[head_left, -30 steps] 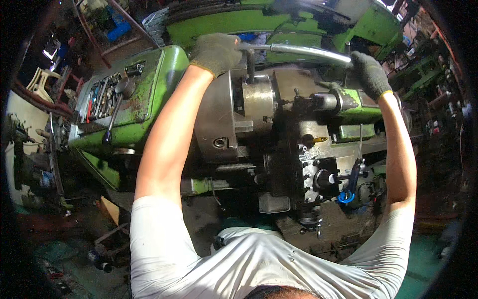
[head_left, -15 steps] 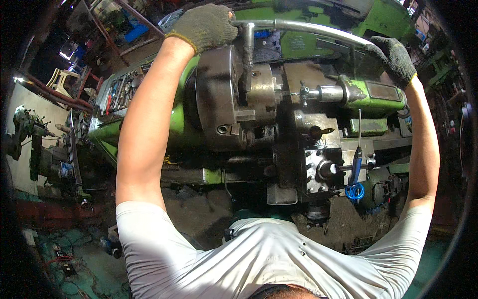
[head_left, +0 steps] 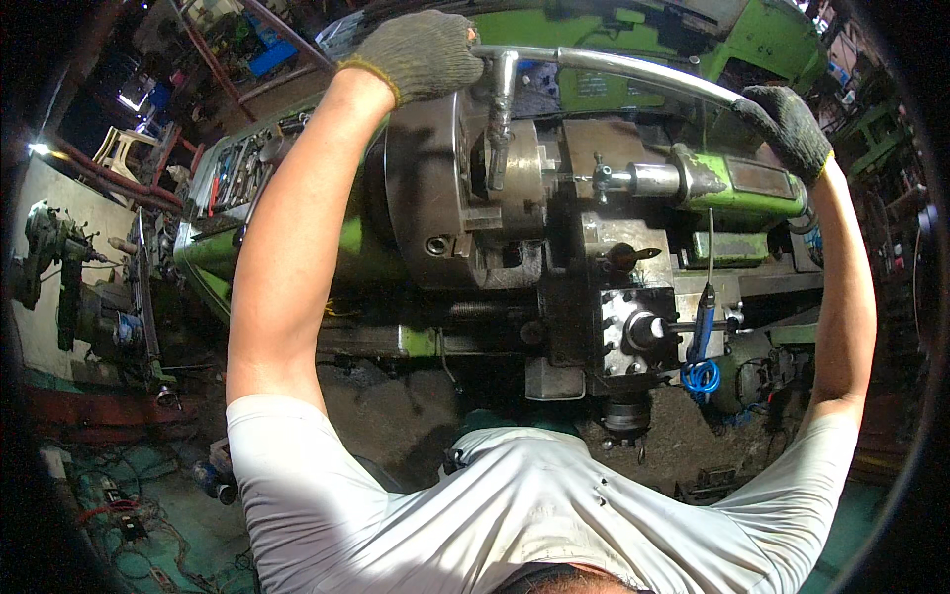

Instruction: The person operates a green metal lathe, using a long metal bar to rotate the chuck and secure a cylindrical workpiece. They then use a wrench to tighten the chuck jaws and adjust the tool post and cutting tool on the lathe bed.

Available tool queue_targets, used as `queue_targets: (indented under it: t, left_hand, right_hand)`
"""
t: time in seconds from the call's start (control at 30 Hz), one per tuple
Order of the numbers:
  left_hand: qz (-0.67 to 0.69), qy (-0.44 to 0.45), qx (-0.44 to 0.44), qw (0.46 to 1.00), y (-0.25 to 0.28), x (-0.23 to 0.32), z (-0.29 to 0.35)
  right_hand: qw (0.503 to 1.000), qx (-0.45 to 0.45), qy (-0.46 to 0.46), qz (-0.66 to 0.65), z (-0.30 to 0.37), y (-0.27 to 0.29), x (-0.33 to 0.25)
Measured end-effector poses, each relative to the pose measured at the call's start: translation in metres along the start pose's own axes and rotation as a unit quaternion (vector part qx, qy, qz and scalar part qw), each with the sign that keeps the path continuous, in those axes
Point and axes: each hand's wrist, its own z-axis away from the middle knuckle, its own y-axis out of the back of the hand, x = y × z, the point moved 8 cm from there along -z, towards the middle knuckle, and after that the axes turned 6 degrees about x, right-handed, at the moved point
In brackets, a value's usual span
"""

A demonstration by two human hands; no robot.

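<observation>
Both my hands wear dark knitted gloves and reach to the far side of a lathe. My left hand [head_left: 424, 59] is closed round the left end of a chuck key [head_left: 504, 99], at its crossbar. A long bright metal pipe [head_left: 633, 67] runs on from that crossbar to the right. My right hand [head_left: 790, 129] is wrapped round the pipe's right end. The key's stem points down at the large steel lathe chuck [head_left: 421, 188]; whether its tip sits in a socket I cannot tell.
Right of the chuck stands the green tailstock [head_left: 742, 186] with a drill chuck [head_left: 606, 178]. Nearer me is the square tool post [head_left: 633, 332], with a blue-handled tool with a coiled blue cord [head_left: 705, 337] beside it. Hand tools lie in a tray [head_left: 233, 178] at left.
The chuck key and pipe have shifted slightly right and towards me, both hands moving with them. More of the key's lower stem shows in front of the chuck.
</observation>
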Motion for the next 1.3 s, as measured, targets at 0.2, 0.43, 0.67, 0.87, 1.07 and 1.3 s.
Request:
queue_targets:
  t: [0.2, 0.43, 0.67, 0.87, 1.07, 1.3]
  left_hand:
    - [-0.043, 0.045, 0.019, 0.998, 0.002, -0.002, -0.001]
    - [0.013, 0.100, 0.023, 0.995, -0.060, -0.024, 0.014]
    - [0.055, 0.093, -0.024, 0.994, -0.103, -0.026, 0.005]
    - [0.086, 0.038, -0.018, 0.995, -0.116, -0.025, -0.013]
    - [0.115, 0.076, -0.055, 0.989, -0.127, -0.040, 0.002]
    - [0.079, 0.072, -0.077, 0.991, -0.129, -0.038, -0.006]
  right_hand:
    - [0.989, 0.106, 0.005, 0.107, -0.002, 0.003, -0.011]
    - [0.979, 0.138, 0.011, 0.147, -0.033, -0.034, -0.041]
    - [0.988, 0.058, -0.014, 0.143, -0.040, -0.068, -0.034]
    - [0.997, -0.017, -0.067, 0.025, -0.033, -0.083, -0.005]
    - [0.993, -0.094, -0.057, 0.028, -0.023, -0.056, -0.058]
    - [0.977, -0.091, -0.126, 0.146, 0.002, -0.050, -0.089]
